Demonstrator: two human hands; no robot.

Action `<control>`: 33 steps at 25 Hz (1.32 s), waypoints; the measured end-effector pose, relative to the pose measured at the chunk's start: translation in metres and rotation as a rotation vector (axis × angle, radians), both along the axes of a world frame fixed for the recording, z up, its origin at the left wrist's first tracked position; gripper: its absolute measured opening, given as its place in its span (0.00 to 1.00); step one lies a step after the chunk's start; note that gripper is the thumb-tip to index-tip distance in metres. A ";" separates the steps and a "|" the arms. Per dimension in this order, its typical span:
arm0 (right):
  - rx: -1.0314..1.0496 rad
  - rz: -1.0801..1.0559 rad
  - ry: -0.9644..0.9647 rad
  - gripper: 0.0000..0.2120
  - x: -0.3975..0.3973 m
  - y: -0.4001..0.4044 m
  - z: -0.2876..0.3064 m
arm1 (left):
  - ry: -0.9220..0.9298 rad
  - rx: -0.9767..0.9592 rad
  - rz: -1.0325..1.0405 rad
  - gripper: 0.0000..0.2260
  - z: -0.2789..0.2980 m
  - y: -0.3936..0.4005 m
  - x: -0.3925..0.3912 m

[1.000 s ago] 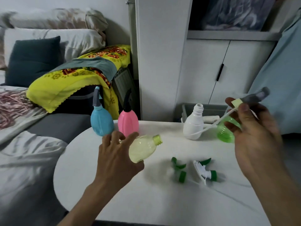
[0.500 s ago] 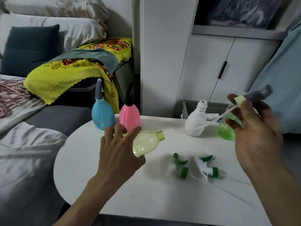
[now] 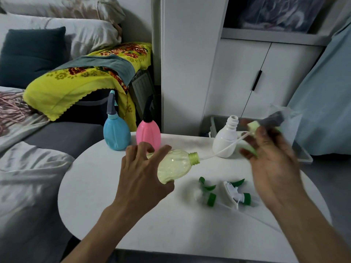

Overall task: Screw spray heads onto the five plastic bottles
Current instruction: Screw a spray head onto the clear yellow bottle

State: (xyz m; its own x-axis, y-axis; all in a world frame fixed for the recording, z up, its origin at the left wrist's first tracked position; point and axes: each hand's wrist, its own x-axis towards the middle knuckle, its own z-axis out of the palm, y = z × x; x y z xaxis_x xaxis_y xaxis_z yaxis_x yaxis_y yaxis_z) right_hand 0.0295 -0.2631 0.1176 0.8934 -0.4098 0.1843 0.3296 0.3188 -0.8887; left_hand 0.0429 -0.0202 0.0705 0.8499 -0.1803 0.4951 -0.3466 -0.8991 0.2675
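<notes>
Above table [image 3: 133,215] | dip tube [image 3: 224,151] now at yellow bottle [image 3: 174,168] neck

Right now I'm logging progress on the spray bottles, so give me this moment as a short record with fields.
left hand: grips the yellow bottle, tilted, neck pointing right, no head on it
right hand: holds a spray head, blurred, its tube reaching toward the yellow bottle's neck
bottles with heads on: blue bottle, pink bottle
bottles without heads: white bottle, upright
loose spray heads on table: two, green and white
fifth bottle: cannot tell, hidden behind right hand
</notes>
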 end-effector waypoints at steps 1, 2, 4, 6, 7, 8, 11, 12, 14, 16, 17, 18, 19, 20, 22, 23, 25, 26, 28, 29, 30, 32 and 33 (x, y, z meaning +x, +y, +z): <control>0.023 0.028 0.050 0.13 0.000 0.009 -0.007 | -0.006 -0.009 -0.012 0.34 0.000 -0.001 -0.001; 0.014 0.061 0.097 0.12 -0.001 0.019 -0.014 | -0.016 -0.019 -0.025 0.34 0.000 -0.002 -0.001; -0.060 0.131 0.159 0.10 -0.006 0.039 -0.023 | -0.033 -0.040 -0.044 0.35 -0.001 -0.003 -0.003; -0.119 0.198 0.185 0.10 -0.009 0.049 -0.029 | -0.044 -0.045 -0.049 0.35 0.000 -0.002 -0.003; -0.121 0.202 0.198 0.13 -0.009 0.049 -0.031 | -0.051 -0.040 -0.048 0.35 0.000 0.000 -0.003; -0.112 0.181 0.217 0.16 -0.007 0.048 -0.033 | -0.058 -0.037 -0.046 0.34 0.001 0.002 -0.003; -0.127 0.127 0.242 0.33 -0.002 0.040 -0.034 | -0.081 -0.024 -0.044 0.33 0.002 0.008 -0.004; -0.177 0.152 0.218 0.35 -0.002 0.037 -0.034 | -0.087 -0.013 -0.045 0.33 0.002 0.010 -0.004; -0.390 0.211 0.135 0.30 -0.004 0.033 -0.031 | -0.086 0.009 -0.046 0.33 0.003 0.013 -0.004; -0.833 0.153 0.070 0.23 -0.005 0.026 -0.029 | -0.077 0.028 -0.037 0.33 0.004 0.016 -0.003; -1.071 0.080 0.051 0.22 -0.006 0.022 -0.028 | -0.077 0.034 -0.039 0.33 0.005 0.017 -0.003; -1.257 0.009 0.038 0.22 -0.007 0.019 -0.026 | -0.077 0.038 -0.044 0.32 0.006 0.018 -0.003; -1.407 -0.069 0.007 0.20 -0.008 0.017 -0.024 | -0.077 0.042 -0.051 0.32 0.006 0.018 -0.003; -1.540 -0.145 -0.049 0.19 -0.008 0.016 -0.023 | -0.075 0.048 -0.058 0.32 0.006 0.018 -0.003; -1.691 -0.225 -0.156 0.17 -0.009 0.016 -0.021 | -0.067 0.049 -0.076 0.32 0.006 0.018 -0.004; -1.680 -0.222 -0.172 0.15 -0.010 0.016 -0.020 | -0.056 0.041 -0.083 0.32 0.007 0.019 -0.004; -1.557 -0.199 -0.179 0.14 -0.010 0.016 -0.018 | -0.032 0.020 -0.084 0.33 0.008 0.019 -0.004; -1.483 -0.176 -0.195 0.14 -0.011 0.014 -0.018 | -0.029 0.013 -0.086 0.33 0.009 0.019 -0.004; -1.462 -0.134 -0.223 0.15 -0.012 0.014 -0.019 | -0.038 0.010 -0.109 0.32 0.010 0.018 -0.003; -1.512 -0.121 -0.240 0.16 -0.013 0.015 -0.021 | -0.043 0.014 -0.128 0.32 0.010 0.018 -0.003; -1.541 -0.102 -0.257 0.16 -0.012 0.016 -0.022 | -0.048 0.019 -0.146 0.32 0.010 0.018 -0.003; -1.461 -0.028 -0.253 0.16 -0.013 0.017 -0.023 | -0.043 0.007 -0.172 0.32 0.011 0.019 -0.003; -1.394 0.022 -0.240 0.16 -0.014 0.018 -0.023 | -0.037 -0.006 -0.182 0.32 0.012 0.019 -0.003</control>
